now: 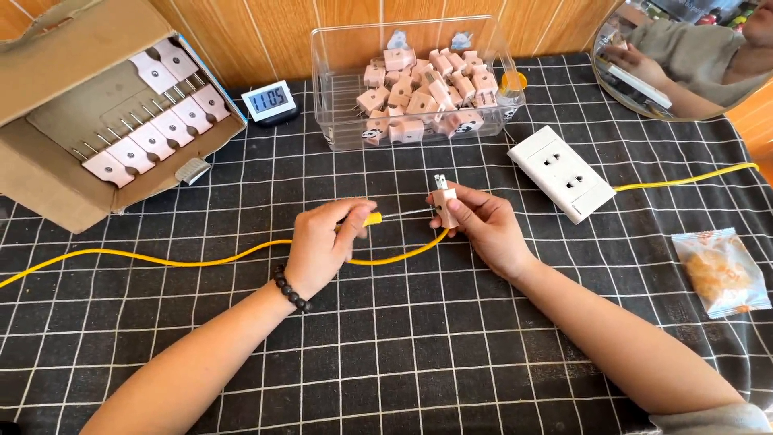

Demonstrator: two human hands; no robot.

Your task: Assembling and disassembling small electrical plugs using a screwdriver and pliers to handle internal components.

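Hands at mid-table with plug and cable
Left hand (322, 246) pinches the yellow cable (161, 259); right hand (475, 221) grips a pink plug (444, 201) upright

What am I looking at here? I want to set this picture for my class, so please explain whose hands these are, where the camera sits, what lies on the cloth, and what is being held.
There is one picture, taken by a camera worn on a person's head, looking down at their own bare hands over a black cloth with a white grid.

The left hand, with a dark bead bracelet, pinches the yellow end of a thin yellow cable. The right hand holds a small pale pink plug adapter, metal prongs up.

Around them lie a clear plastic tub of similar pink adapters, an open cardboard box with more in rows, a small digital clock, a white double socket block on a yellow lead, a wrapped snack, and a round mirror.
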